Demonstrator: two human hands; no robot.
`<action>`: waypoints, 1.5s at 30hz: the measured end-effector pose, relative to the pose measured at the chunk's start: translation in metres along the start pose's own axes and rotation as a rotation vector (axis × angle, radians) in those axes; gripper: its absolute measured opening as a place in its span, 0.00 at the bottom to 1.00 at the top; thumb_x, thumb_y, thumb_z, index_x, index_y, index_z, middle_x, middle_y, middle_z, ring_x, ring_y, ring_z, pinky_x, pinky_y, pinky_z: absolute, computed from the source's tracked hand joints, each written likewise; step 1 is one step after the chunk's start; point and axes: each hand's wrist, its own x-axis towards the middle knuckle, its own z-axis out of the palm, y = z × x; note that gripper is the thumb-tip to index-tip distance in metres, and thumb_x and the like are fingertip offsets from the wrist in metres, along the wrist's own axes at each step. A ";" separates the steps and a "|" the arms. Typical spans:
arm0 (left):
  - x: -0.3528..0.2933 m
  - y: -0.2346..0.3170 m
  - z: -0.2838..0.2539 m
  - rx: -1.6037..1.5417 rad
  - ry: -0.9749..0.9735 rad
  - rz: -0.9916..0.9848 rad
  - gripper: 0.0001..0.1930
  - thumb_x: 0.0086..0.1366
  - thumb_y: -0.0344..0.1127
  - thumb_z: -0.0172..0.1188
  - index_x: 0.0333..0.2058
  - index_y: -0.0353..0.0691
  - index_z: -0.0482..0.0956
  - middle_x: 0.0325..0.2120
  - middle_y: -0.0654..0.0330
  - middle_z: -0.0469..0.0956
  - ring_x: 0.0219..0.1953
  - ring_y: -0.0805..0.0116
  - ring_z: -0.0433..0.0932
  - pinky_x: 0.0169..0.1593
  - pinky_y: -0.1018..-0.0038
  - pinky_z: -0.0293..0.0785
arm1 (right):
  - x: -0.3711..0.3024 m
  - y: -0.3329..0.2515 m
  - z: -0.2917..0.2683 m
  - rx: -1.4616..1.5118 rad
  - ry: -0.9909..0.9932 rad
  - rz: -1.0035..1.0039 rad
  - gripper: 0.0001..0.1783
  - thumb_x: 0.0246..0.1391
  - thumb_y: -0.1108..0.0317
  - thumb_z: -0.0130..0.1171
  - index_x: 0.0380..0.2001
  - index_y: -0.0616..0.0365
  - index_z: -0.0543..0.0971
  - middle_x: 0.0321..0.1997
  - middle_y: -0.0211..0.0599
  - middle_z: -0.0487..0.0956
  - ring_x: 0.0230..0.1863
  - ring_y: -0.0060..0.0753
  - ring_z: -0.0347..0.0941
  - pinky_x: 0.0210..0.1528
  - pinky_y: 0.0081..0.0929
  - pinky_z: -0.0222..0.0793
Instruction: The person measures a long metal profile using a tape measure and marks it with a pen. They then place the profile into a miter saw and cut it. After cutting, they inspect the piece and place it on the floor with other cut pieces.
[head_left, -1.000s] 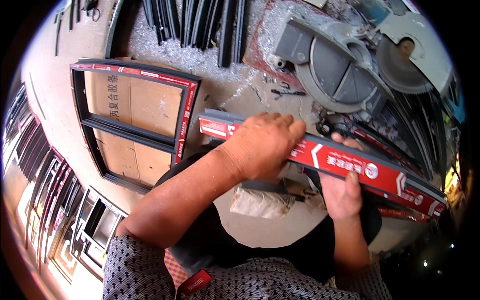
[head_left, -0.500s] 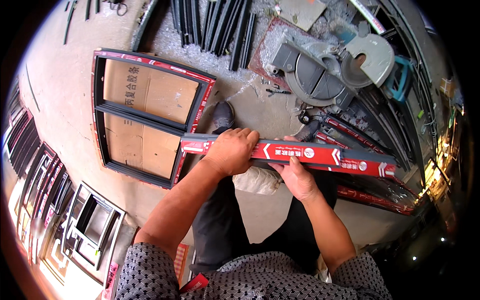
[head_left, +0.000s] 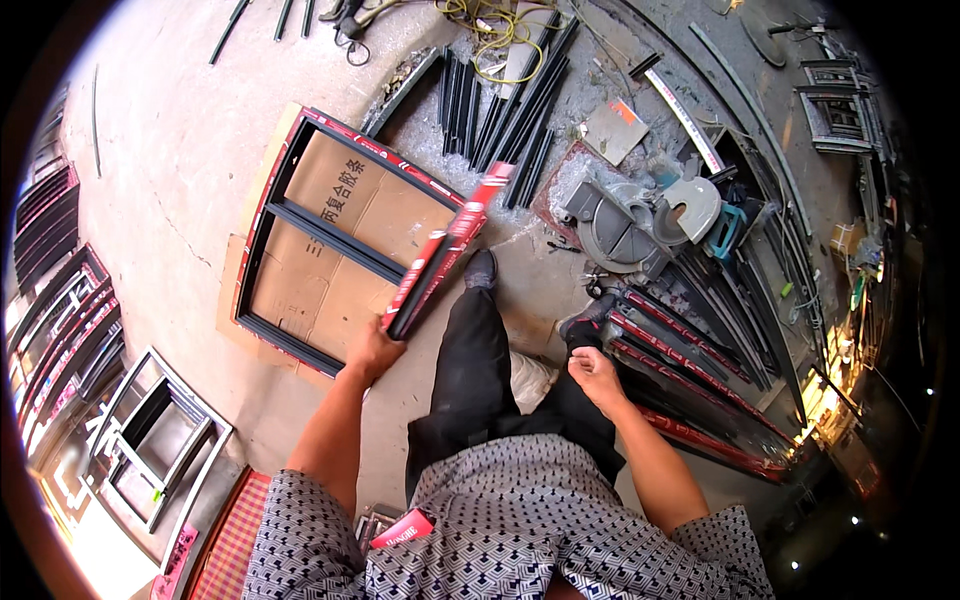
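Note:
My left hand (head_left: 374,350) is closed round the near end of dark metal profile pieces (head_left: 447,252) with red printed film. They slant up and away to the right, across the right side of a window frame. That dark frame (head_left: 338,240), partly edged in red film and split by one crossbar, lies on brown cardboard (head_left: 335,290) on the floor. My right hand (head_left: 597,380) is apart from the pieces, above my right leg. Its fingers are curled together, with nothing visible in them. Whether the pieces touch the frame I cannot tell.
Past my feet stands a grey miter saw (head_left: 615,225). Bundled dark profiles (head_left: 515,105) lie beyond the frame; long red-filmed profiles (head_left: 690,385) lie to the right of my legs. A light metal frame (head_left: 160,440) is at the left, and a yellow cord (head_left: 490,40) lies far ahead.
My right hand has let go of the profile pieces and drawn back. My left hand has swung them leftward, from lying across my lap to slanting over the frame's right side. The view has shifted.

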 end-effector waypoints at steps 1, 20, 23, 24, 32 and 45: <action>-0.007 -0.010 -0.009 -0.025 0.002 -0.061 0.24 0.54 0.41 0.68 0.47 0.32 0.76 0.38 0.39 0.84 0.43 0.43 0.84 0.48 0.57 0.79 | -0.010 0.000 -0.003 -0.010 0.024 0.012 0.24 0.62 0.57 0.66 0.54 0.63 0.79 0.47 0.43 0.84 0.48 0.32 0.81 0.53 0.30 0.77; -0.107 -0.091 0.003 -0.757 0.037 -0.455 0.11 0.52 0.32 0.71 0.27 0.33 0.77 0.20 0.61 0.74 0.20 0.67 0.72 0.26 0.63 0.69 | -0.064 -0.106 -0.033 -0.273 0.022 -0.123 0.26 0.62 0.55 0.65 0.54 0.66 0.78 0.50 0.47 0.85 0.51 0.36 0.83 0.55 0.32 0.78; -0.114 -0.076 -0.009 -0.735 0.035 -0.420 0.16 0.48 0.34 0.74 0.31 0.32 0.78 0.23 0.59 0.77 0.25 0.66 0.75 0.32 0.65 0.74 | -0.056 -0.105 -0.047 -0.315 0.006 -0.120 0.25 0.62 0.55 0.65 0.53 0.65 0.79 0.49 0.47 0.85 0.51 0.36 0.83 0.54 0.32 0.78; -0.112 -0.073 -0.010 -0.706 0.066 -0.411 0.16 0.48 0.35 0.74 0.31 0.32 0.78 0.24 0.58 0.78 0.25 0.66 0.76 0.32 0.65 0.74 | -0.052 -0.105 -0.053 -0.336 0.007 -0.109 0.25 0.62 0.56 0.65 0.53 0.65 0.79 0.49 0.47 0.85 0.51 0.36 0.83 0.54 0.32 0.79; -0.144 -0.046 -0.034 -0.622 0.230 -0.384 0.16 0.49 0.36 0.73 0.29 0.28 0.80 0.23 0.56 0.79 0.25 0.65 0.77 0.32 0.64 0.75 | -0.030 -0.056 -0.110 -0.276 0.130 -0.237 0.14 0.66 0.61 0.59 0.40 0.61 0.84 0.34 0.36 0.84 0.38 0.25 0.78 0.44 0.30 0.75; -0.174 -0.028 0.011 -0.762 0.232 -0.542 0.15 0.48 0.34 0.73 0.28 0.31 0.78 0.23 0.56 0.79 0.24 0.65 0.77 0.29 0.64 0.75 | -0.029 0.006 -0.191 -0.383 0.034 0.029 0.14 0.67 0.61 0.58 0.41 0.60 0.85 0.36 0.46 0.85 0.40 0.38 0.82 0.45 0.36 0.76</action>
